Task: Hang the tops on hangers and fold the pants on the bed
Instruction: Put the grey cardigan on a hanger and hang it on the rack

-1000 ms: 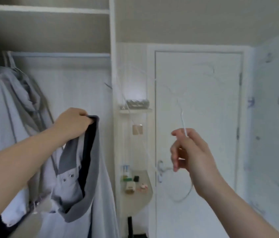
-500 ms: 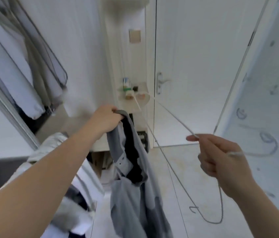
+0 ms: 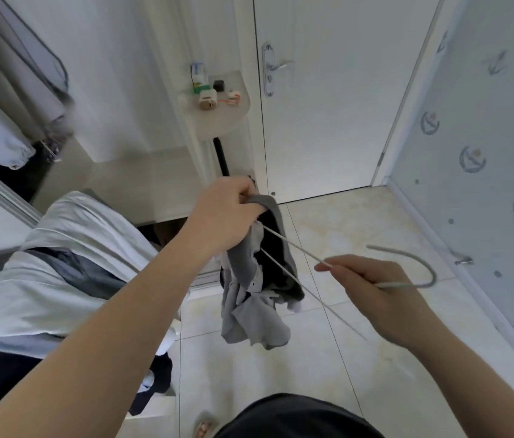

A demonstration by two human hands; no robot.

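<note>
From the head view, the left hand (image 3: 227, 213) is closed in a fist on the collar end of a grey top (image 3: 258, 279). It holds the top up in front of the body so the rest hangs loose and bunched over the tiled floor (image 3: 312, 358). Lifting it by the neck this way probably serves to keep the opening reachable for the hanger. The right hand (image 3: 372, 289) grips a white wire hanger (image 3: 401, 284) at its neck, fingers curled round the wire and the forefinger laid along one arm, likely to steer it. The hook points away to the right, clear of the cloth. One arm of the hanger runs up and left to the collar just under the left fist, and a second wire crosses the front of the top. Whether the tip is already inside the neck opening cannot be told. So the top hangs directly below the left hand and just left of the right hand, joined to it only through the wire. It looks like the threading step, not yet done. A pile of clothes (image 3: 69, 248) lies to the left. More garments (image 3: 12, 90) hang in the open wardrobe at upper left, well apart from both hands.
</note>
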